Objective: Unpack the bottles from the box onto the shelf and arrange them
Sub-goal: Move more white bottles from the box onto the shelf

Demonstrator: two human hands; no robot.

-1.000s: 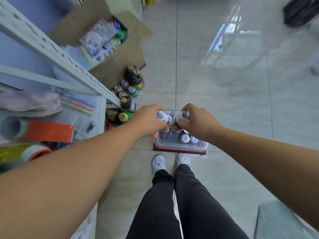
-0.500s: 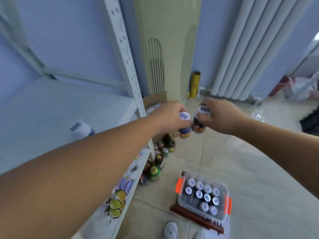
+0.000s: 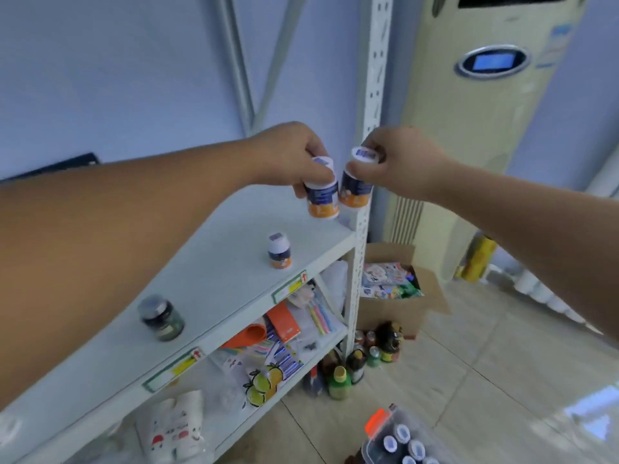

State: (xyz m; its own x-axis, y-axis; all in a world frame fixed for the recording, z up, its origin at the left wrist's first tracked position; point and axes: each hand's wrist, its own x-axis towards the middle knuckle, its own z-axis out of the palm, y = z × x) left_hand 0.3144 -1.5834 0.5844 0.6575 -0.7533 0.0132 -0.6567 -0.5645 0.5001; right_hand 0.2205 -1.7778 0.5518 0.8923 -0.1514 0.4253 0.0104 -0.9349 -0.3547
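White-capped and orange at the base, two small bottles hang from the two hands over the right end of the top shelf (image 3: 217, 262). The left hand (image 3: 291, 155) curls its fingers over the cap and shoulder of the left-hand bottle (image 3: 322, 195). The right hand (image 3: 402, 162) pinches the right-hand bottle (image 3: 354, 189) at its cap, thumb against the neck. Both bottles point down from the fingers, long axes close to vertical. The left-hand bottle is nearly plumb; the right-hand bottle tilts, cap leaning right and base swung in toward its neighbour, so the two sides touch or almost touch — which, I cannot tell.

The set-down turns, as I judge it, on what lies under each base. The left-hand bottle has bare shelf board right beneath it, so a short straight drop should stand it. The right-hand bottle hangs at the very corner, just beside the perforated upright post (image 3: 371, 128), and its base looks to be at or past the shelf's end — it likely needs righting and a shift leftward before release, or it may tip off. The left hand is thus nearer to a safe spot.

A third bottle (image 3: 279, 251) of the same kind stands upright near the front edge, well apart from the pair. The clear box (image 3: 371, 442) sits on the floor (image 3: 469, 380) below with more caps showing inside, so plenty remains to unpack.
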